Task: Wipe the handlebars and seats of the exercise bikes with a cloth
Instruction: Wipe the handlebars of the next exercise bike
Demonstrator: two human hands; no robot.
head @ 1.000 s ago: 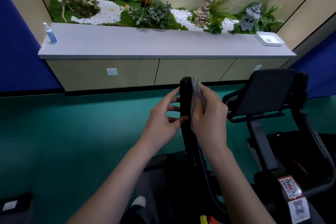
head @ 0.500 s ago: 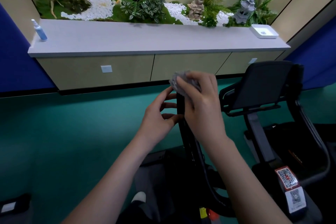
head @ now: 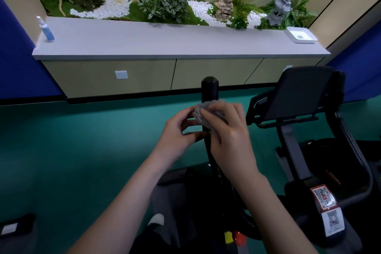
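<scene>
Handlebar (head: 209, 88): black, matte, a round upright post with a domed cap; rises between the two hands, top bare above the fingers, lower shaft bending down and away toward the bike frame.
Cloth (head: 201, 112): grey, crumpled, bubbly in texture; bunched against the front of the post just below the cap, mostly hidden under fingers.
Right hand (head: 228, 136): curled round the right side of the post, fingers closed over the cloth and pressing it to the post; thumb side hidden.
Left hand (head: 178, 136): on the left of the post, fingers bent and loosely curled, tips touching the shaft just under the cloth; uppermost fingertip at the cloth's edge, whether pinching it cannot be told.
Cloth relative to grip: under the right fingertips, just above the left hand, between both hands and the post.
Neighbouring machine (head: 305, 97): black, to the right, with a flat tilted console panel and curved tubular frame; a sticker with square codes (head: 324, 196) lower down.
Floor (head: 82, 140): smooth, teal.
Counter (head: 165, 43): long, pale grey, flat top over beige cabinet doors.
Spray bottle (head: 46, 30): slim, blue, upright at the counter's left end.
Tray (head: 300, 35): white, shallow, square, at the right end.
Planter bed (head: 162, 6): behind the counter, green moss, white pebbles, leafy plants, small stone figures.
</scene>
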